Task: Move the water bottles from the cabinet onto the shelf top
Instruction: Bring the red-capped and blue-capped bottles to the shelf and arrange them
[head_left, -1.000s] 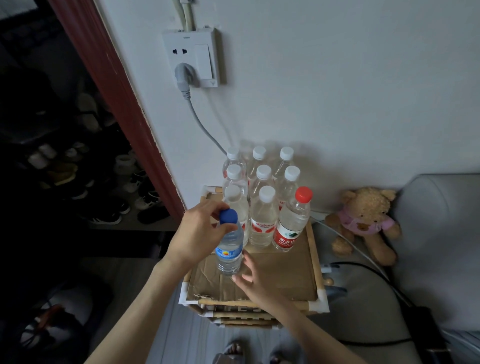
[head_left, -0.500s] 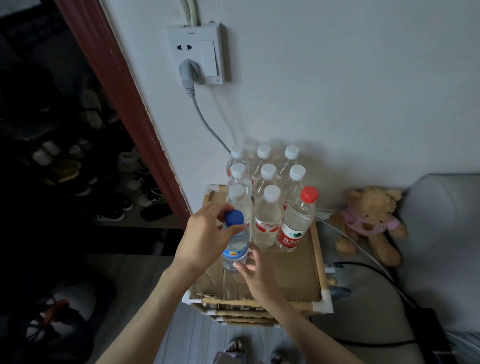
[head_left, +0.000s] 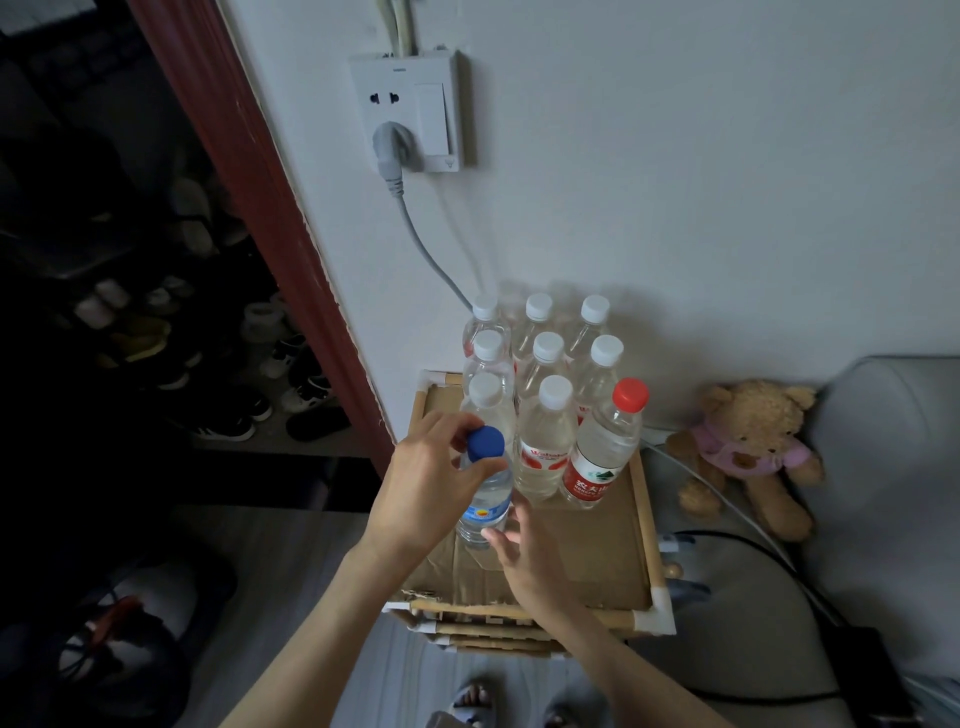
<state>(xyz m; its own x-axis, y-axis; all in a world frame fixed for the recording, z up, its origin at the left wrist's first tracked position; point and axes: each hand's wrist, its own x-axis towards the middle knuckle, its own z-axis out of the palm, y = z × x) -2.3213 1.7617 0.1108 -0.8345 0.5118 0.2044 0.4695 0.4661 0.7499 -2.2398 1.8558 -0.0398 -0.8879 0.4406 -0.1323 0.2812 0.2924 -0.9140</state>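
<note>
White wall fills the background of the head view, with a socket (head_left: 410, 111) holding a grey plug whose cable (head_left: 426, 249) runs down behind a small bamboo shelf (head_left: 647, 525) topped with a sheet of cardboard (head_left: 592, 545). On that top stand nine bottles in three rows: eight clear ones with white caps (head_left: 545, 395), several carrying red labels, and at the front right a bottle with a red cap (head_left: 602, 447) and a red label. In front of the left column stands a smaller bottle with a blue cap (head_left: 484, 488); it is clear, ribbed low down, and bears a blue label with a yellow mark. The left hand (head_left: 426, 488) is clenched around its neck and shoulder, thumb just under the cap. The right hand (head_left: 524, 551) is spread loose, fingertips (head_left: 491, 535) touching the bottle's lower part, grasping nothing. A teddy bear (head_left: 748, 447) in a pink top sits right of the shelf, against a grey cushion (head_left: 883, 467). Shoes (head_left: 291, 374) lie in the dark area past the red door frame (head_left: 260, 208).
</note>
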